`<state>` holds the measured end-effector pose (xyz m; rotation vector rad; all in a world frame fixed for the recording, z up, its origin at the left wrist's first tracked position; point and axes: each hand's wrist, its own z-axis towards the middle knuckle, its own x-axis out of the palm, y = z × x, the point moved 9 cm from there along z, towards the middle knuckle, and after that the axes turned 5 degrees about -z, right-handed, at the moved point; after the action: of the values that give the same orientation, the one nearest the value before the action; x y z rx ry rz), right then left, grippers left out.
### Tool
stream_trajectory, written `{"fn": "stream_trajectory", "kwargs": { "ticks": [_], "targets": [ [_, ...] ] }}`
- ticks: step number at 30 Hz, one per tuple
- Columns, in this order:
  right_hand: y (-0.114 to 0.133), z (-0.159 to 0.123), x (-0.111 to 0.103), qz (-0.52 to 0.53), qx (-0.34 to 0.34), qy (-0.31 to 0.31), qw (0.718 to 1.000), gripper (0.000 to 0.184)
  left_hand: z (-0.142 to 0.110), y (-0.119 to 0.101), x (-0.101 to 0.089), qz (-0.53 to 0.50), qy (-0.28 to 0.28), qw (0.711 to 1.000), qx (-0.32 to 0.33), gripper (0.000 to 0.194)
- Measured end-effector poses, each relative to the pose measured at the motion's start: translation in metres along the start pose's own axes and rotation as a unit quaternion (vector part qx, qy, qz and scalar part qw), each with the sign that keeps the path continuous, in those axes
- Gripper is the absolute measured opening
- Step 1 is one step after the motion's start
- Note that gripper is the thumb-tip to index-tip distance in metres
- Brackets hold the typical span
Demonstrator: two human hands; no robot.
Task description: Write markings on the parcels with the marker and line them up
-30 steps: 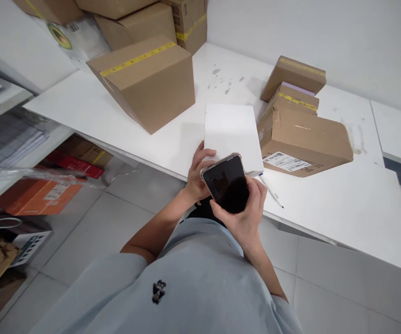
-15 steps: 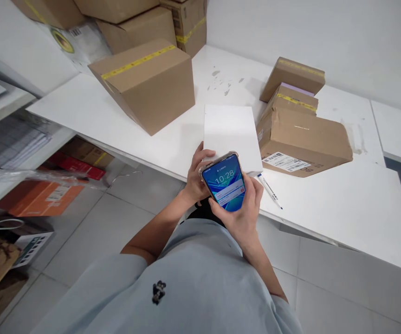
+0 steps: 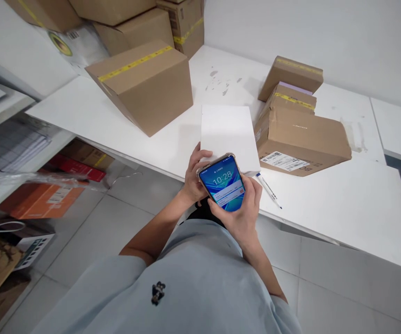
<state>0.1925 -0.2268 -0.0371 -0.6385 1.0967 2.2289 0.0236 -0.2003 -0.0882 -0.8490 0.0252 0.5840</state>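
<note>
A smartphone (image 3: pixel 222 183) in a clear-edged case is held tilted in front of my body, its lit screen showing 10:28 above some notifications. My right hand (image 3: pixel 240 211) grips its lower and right edges, thumb across the bottom corner. At the phone's left edge my left hand (image 3: pixel 194 174) is curled around it, partly hidden behind the case. Just beyond, a flat white box (image 3: pixel 226 125) lies at the table's near edge, close to my left fingertips. A white marker pen (image 3: pixel 269 191) with a blue tip rests right of my right hand.
On the white table (image 3: pixel 333 204), a taped carton (image 3: pixel 151 86) stands to the left. Several brown boxes, one a labelled carton (image 3: pixel 301 141), are at the right. More cartons (image 3: pixel 134 32) are piled at the back left. Lower left, shelves hold an orange box (image 3: pixel 40 199).
The view has shifted very slightly, so the boxes and phone appear a little further left. Both hands keep their hold on the phone, and its screen looks the same.
</note>
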Motion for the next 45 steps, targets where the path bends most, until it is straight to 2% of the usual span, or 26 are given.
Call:
{"fn": "stream_trajectory", "kwargs": {
  "ticks": [3,8,11,13,15,17,20,22,25,27,29,31,34,37,38,40,42,43,45],
  "targets": [
    [0.000,-0.001,0.001,0.005,-0.006,0.003,1.000,0.081,0.003,-0.013,-0.006,-0.018,-0.025,0.999,0.031,0.050],
    [-0.003,-0.002,0.002,0.007,0.001,0.010,1.000,0.085,0.010,-0.031,-0.010,-0.009,-0.032,0.995,0.097,0.042],
    [-0.009,-0.004,-0.007,0.000,0.002,-0.002,1.000,0.085,0.013,-0.041,-0.010,0.009,-0.029,0.990,0.136,0.031],
    [-0.023,-0.005,-0.019,-0.020,0.021,-0.010,1.000,0.084,0.014,-0.043,-0.009,0.028,-0.024,0.990,0.139,0.023],
    [-0.048,-0.008,-0.036,-0.051,0.066,-0.025,0.996,0.083,0.015,-0.044,-0.007,0.047,-0.019,0.989,0.136,0.018],
    [-0.083,-0.013,-0.059,-0.095,0.134,-0.051,0.985,0.085,0.015,-0.045,-0.007,0.056,-0.021,0.988,0.139,0.016],
    [-0.146,-0.024,-0.099,-0.173,0.251,-0.084,0.949,0.087,0.015,-0.047,-0.008,0.052,-0.020,0.987,0.148,0.017],
    [-0.187,-0.034,-0.120,-0.223,0.328,-0.073,0.915,0.089,0.014,-0.045,-0.008,0.055,-0.017,0.988,0.141,0.016],
    [-0.242,-0.049,-0.142,-0.296,0.423,-0.003,0.857,0.088,0.014,-0.041,-0.008,0.057,-0.012,0.990,0.127,0.016],
    [-0.268,-0.056,-0.150,-0.329,0.456,0.047,0.825,0.087,0.013,-0.040,-0.008,0.056,-0.012,0.990,0.126,0.017],
    [-0.287,-0.060,-0.153,-0.334,0.470,0.086,0.812,0.085,0.014,-0.040,-0.006,0.064,-0.005,0.990,0.123,0.018],
    [-0.301,-0.060,-0.152,-0.323,0.474,0.112,0.812,0.085,0.016,-0.039,-0.006,0.068,0.005,0.990,0.126,0.019],
    [-0.313,-0.059,-0.150,-0.316,0.474,0.138,0.810,0.093,0.020,-0.035,-0.017,0.060,0.006,0.986,0.153,0.017],
    [-0.313,-0.058,-0.150,-0.330,0.474,0.143,0.804,0.091,0.030,-0.018,-0.041,0.053,0.003,0.988,0.142,0.018],
    [-0.309,-0.057,-0.149,-0.337,0.466,0.128,0.808,0.088,0.034,-0.013,-0.050,0.055,0.004,0.990,0.132,0.019],
    [-0.294,-0.051,-0.142,-0.334,0.423,0.084,0.838,0.083,0.042,-0.013,-0.067,0.082,0.003,0.988,0.128,0.020],
    [-0.271,-0.041,-0.118,-0.301,0.350,0.066,0.885,0.079,0.046,-0.030,-0.075,0.142,-0.014,0.978,0.149,0.021],
    [-0.257,-0.035,-0.099,-0.281,0.302,0.075,0.908,0.076,0.045,-0.045,-0.074,0.177,-0.022,0.969,0.170,0.022],
    [-0.224,-0.024,-0.058,-0.269,0.207,0.112,0.934,0.070,0.042,-0.073,-0.057,0.237,-0.024,0.954,0.182,0.025]
  ]
}}
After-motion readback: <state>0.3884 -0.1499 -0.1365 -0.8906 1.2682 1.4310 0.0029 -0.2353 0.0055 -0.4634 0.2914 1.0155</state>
